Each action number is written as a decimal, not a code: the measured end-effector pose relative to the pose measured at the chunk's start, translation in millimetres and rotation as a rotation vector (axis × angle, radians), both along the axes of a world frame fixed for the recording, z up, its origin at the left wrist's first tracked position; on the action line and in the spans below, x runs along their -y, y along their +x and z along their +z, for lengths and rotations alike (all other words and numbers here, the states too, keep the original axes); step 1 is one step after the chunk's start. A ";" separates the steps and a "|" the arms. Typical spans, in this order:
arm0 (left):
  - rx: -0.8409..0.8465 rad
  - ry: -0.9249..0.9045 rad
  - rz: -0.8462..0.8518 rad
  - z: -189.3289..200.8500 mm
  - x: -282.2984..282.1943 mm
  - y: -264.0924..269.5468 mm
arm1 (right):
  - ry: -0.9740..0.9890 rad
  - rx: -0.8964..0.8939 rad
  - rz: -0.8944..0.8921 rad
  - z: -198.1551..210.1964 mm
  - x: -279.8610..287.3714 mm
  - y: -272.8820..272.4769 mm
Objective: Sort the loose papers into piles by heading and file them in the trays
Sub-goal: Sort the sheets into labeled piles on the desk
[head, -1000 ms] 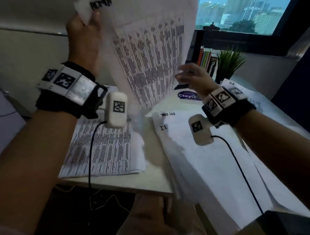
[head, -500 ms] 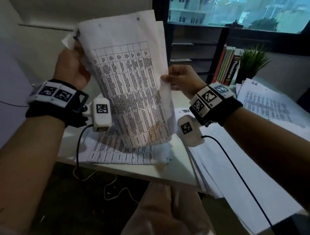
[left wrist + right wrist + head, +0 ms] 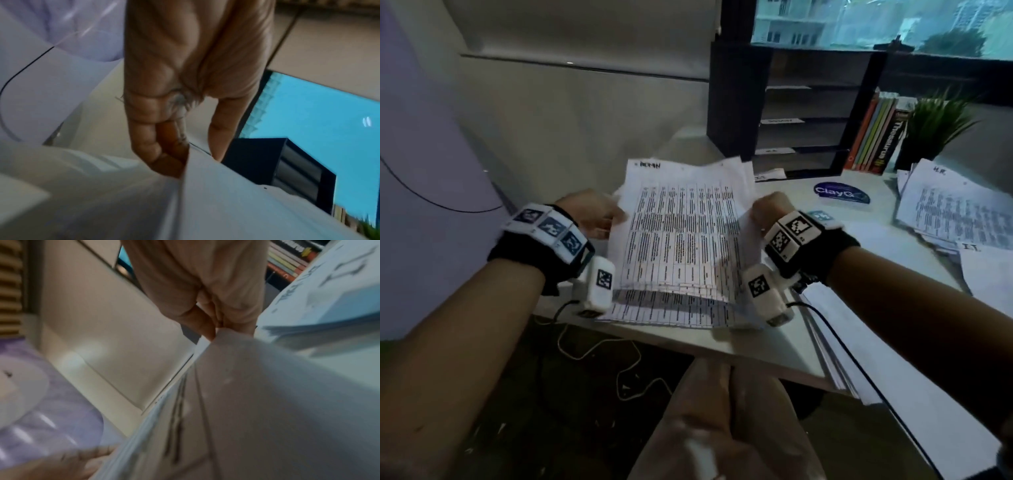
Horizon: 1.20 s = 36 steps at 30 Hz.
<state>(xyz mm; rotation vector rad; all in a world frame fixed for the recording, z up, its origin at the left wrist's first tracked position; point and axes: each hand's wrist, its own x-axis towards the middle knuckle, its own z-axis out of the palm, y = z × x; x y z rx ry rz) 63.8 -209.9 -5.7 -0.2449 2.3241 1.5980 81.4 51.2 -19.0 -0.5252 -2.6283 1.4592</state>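
A sheaf of printed table sheets (image 3: 681, 236), headed with a handwritten word at its top left, is held tilted just above another printed pile (image 3: 671, 313) lying on the white desk (image 3: 750, 346). My left hand (image 3: 599, 214) grips the sheaf's left edge, thumb and fingers pinching the paper (image 3: 205, 186) in the left wrist view. On the right edge my right hand (image 3: 767, 212) pinches the same sheaf (image 3: 257, 386). The black stack of trays (image 3: 801, 113) stands at the back of the desk, behind the sheaf.
A spread pile headed "H.R." (image 3: 948, 212) and a sheet marked "I.T." (image 3: 983, 270) lie at the right. More white sheets (image 3: 893, 359) overhang the desk's front right. Books (image 3: 876, 133), a potted plant (image 3: 935, 123) and a blue sticker (image 3: 840, 195) sit near the trays. Cables lie on the floor.
The sheaf has come down from raised in front of my face to just above the desk pile. My right hand took hold of its right edge.
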 end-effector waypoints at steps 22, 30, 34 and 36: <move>-0.260 -0.792 -0.363 13.0 -86.4 12.5 | 0.052 0.116 0.266 33.2 -40.2 28.0; -0.383 -0.502 -0.644 12.2 -182.3 26.3 | 0.591 0.247 0.339 30.6 -118.6 56.6; -0.356 -0.608 -0.797 4.8 -221.0 29.2 | 0.784 0.319 0.387 9.0 -132.5 66.5; -0.329 -0.688 -0.859 0.2 -232.8 30.4 | 0.786 0.289 0.394 1.1 -137.7 65.8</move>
